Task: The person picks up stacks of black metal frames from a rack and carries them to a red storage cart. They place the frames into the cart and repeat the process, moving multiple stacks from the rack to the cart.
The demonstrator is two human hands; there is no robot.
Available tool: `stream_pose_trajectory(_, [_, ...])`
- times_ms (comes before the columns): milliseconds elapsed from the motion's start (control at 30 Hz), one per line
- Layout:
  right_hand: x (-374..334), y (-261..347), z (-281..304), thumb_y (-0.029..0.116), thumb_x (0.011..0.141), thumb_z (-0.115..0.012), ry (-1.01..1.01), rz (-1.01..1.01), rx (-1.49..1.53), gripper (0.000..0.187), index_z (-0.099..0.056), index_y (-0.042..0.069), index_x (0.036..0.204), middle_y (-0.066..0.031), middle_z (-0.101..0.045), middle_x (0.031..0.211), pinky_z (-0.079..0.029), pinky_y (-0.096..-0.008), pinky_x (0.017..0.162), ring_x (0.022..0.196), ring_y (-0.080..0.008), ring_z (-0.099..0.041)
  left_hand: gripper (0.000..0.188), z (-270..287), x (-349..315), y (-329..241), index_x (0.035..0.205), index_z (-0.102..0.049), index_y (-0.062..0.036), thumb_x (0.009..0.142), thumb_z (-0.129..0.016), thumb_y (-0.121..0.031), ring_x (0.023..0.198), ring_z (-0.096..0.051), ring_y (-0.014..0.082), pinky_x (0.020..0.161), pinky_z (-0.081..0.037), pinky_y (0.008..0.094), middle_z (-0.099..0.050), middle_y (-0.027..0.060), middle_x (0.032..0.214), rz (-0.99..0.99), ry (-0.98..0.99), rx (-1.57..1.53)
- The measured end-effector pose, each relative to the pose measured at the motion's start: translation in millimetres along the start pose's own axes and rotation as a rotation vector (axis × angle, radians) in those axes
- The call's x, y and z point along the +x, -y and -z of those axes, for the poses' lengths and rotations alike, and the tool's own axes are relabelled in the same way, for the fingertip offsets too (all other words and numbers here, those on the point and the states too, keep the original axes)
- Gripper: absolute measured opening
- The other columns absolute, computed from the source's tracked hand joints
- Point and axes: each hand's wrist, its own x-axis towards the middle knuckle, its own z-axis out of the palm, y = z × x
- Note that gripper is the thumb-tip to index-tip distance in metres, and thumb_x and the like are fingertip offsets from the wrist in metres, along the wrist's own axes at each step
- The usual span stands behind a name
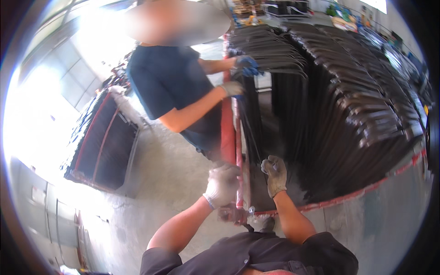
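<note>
My left hand (222,187), in a white work glove, is closed at the red rail (228,130) of a metal rack, with its fingers against the rail. On the rack's inner side, my right hand (276,177), in a dirtier glove, has its fingers curled in. Whatever they may hold is too small to make out. Thin dark strips (251,123) hang just beyond that hand. Many long black strips (330,119) hang in dense rows to the right. Across the rail, a co-worker's gloved hands (233,88) are at the strips near the far end of the gap.
The co-worker (176,91) stands left of the rail, leaning towards it. A red lower bar (348,197) edges the rack in front of me. Another rack (103,137) with dark contents stands on the concrete floor (160,160) at the left. Pallets (247,7) lie far back.
</note>
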Motion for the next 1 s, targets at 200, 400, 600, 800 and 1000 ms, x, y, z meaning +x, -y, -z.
stream_pose_trajectory(200, [-178.2, -33.4, 114.0, 0.022, 0.100, -0.085, -0.387, 0.063, -0.384, 0.041, -0.071, 0.006, 0.134, -0.0090, -0.079, 0.119, -0.061, -0.0385, 0.095, 0.108, -0.0215, -0.075, 0.015, -17.1, -7.3, 20.7, 0.089, -0.078, -0.0075, 0.076, -0.071, -0.002, 0.086, -0.071, 0.0406, 0.086, -0.056, 0.0500, -0.076, 0.0164, 0.088, -0.183, -0.109, -0.099])
stream_pose_trajectory(400, [-493.4, -2.7, 142.1, 0.027, 0.100, -0.080, -1.012, -0.046, -0.692, 0.037, -0.072, 0.010, 0.132, -0.0195, -0.082, 0.122, -0.061, -0.0450, 0.098, 0.116, -0.0357, -0.079, 0.015, -43.7, 19.2, 98.6, 0.099, -0.080, 0.0055, 0.086, -0.077, -0.001, 0.087, -0.072, 0.0216, 0.088, -0.060, 0.0409, -0.081, 0.0128, 0.094, -0.165, 0.072, -0.354])
stream_pose_trajectory(600, [-750.8, -24.0, 128.9, 0.028, 0.100, -0.079, -1.575, -0.095, -0.544, 0.040, -0.074, 0.010, 0.136, -0.0173, -0.083, 0.121, -0.061, -0.0447, 0.100, 0.115, -0.0346, -0.079, 0.027, -5.2, -19.1, 105.1, 0.106, -0.080, -0.0041, 0.098, -0.082, -0.030, 0.098, -0.074, 0.0462, 0.084, -0.063, 0.0638, -0.079, 0.0235, 0.104, 0.380, 0.013, -0.636])
stream_pose_trajectory(800, [-977.2, -15.8, 91.6, 0.028, 0.100, -0.082, -2.123, -0.112, -0.670, 0.036, -0.077, 0.008, 0.129, -0.0185, -0.084, 0.119, -0.063, -0.0431, 0.097, 0.112, -0.0332, -0.081, 0.042, -39.3, -19.9, 55.8, 0.133, -0.077, -0.0128, 0.093, -0.084, -0.001, 0.112, -0.070, 0.0329, 0.096, -0.058, 0.0558, -0.076, 0.0098, 0.128, 0.366, 0.037, -0.640])
stream_pose_trajectory(1000, [-1250.1, 106.0, 116.9, 0.028, 0.098, -0.082, -2.628, 0.089, -1.129, 0.033, -0.079, 0.010, 0.126, -0.0190, -0.083, 0.108, -0.064, -0.0443, 0.091, 0.101, -0.0364, -0.082, 0.030, -105.2, -311.4, -38.5, 0.127, -0.078, -0.0063, 0.097, -0.082, -0.005, 0.103, -0.071, 0.0275, 0.090, -0.061, 0.0474, -0.077, 0.0107, 0.119, 0.416, 0.400, -0.614])
